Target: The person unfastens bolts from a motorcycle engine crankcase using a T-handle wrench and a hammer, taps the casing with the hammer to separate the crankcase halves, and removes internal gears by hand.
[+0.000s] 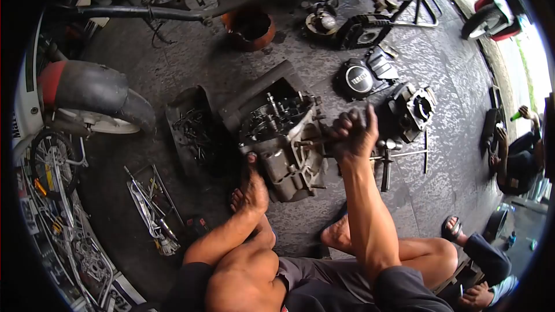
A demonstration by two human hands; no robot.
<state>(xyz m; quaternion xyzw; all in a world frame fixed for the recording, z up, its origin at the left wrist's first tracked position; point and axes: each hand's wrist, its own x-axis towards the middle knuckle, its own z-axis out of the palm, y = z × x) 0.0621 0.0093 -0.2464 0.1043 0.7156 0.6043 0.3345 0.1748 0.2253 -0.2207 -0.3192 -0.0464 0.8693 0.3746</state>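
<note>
An opened metal engine case (292,162) stands on the dark floor in front of me, its gears and shafts showing at the top. My left hand (250,188) is at the case's near left edge, with its thumb against the metal; its other fingers are partly hidden. At the right side of the case is my right hand (352,133), greasy, its index finger raised and the others curled. Whether those curled fingers hold anything is unclear. A hammer (387,164) lies just right of my right wrist.
Left of the case is a tray of small parts (193,133). A round engine cover (358,79) and a cylinder block (419,107) lie at right. Tools (153,211) lie at lower left, an orange pot (250,29) beyond. Other people (517,159) sit at the right.
</note>
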